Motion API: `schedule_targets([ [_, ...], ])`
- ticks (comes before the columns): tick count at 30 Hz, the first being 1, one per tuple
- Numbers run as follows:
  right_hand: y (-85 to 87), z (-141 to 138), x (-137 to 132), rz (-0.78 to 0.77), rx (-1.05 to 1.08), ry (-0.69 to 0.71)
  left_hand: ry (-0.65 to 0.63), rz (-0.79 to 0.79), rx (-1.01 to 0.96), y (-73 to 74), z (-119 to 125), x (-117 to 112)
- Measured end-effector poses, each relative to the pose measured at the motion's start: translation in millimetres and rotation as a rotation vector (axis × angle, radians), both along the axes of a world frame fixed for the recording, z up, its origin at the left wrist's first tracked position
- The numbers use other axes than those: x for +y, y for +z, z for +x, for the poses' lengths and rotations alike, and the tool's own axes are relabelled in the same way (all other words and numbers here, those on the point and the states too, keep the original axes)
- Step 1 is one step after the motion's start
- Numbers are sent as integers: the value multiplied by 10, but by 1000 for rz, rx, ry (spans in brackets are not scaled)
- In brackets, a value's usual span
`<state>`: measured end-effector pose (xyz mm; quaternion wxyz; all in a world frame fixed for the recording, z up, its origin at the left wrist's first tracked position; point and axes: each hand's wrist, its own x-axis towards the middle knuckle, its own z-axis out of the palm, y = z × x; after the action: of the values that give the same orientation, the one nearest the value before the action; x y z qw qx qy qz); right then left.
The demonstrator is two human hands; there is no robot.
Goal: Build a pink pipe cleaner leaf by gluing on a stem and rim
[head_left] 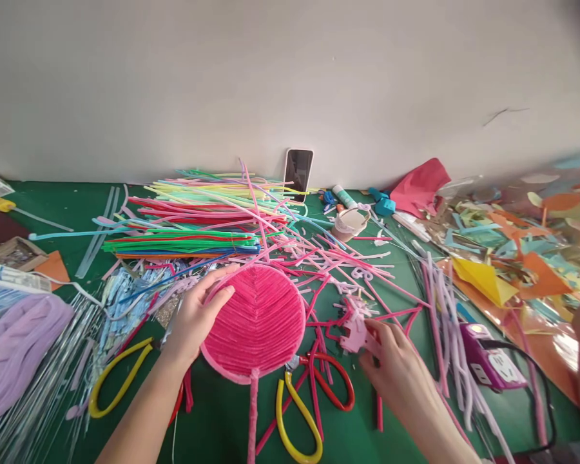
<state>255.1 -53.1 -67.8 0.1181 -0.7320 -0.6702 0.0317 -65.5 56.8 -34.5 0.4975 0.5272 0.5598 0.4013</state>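
paddle (256, 322) | long axis, stem (252, 419) toward wearer | left grip (193, 316) clasps it; right (394, 361), pink piece (355, 330)

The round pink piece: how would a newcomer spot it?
Over the near part of the green table, find the left hand. It holds the round pink piece by its edge. Unlike the loose pink stems nearby, this is one broad disc with V-shaped ridges and a stalk.
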Motion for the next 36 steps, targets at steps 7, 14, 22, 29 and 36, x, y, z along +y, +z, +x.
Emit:
schedule_targets([
  [7,580,-21,-38,268,146,-605,-18,26,39,68,35,-30],
  [14,864,-458,362,187,732,-564,9,63,71,108,39,-68],
  [22,949,-451,584,120,893,-488,19,92,81,100,37,-83],
  [29,990,-796,649,-97,1112,-270,55,143,67,180,89,-130],
  [36,1036,-963,937,-155,991,136,63,128,53,266,105,-168],
])
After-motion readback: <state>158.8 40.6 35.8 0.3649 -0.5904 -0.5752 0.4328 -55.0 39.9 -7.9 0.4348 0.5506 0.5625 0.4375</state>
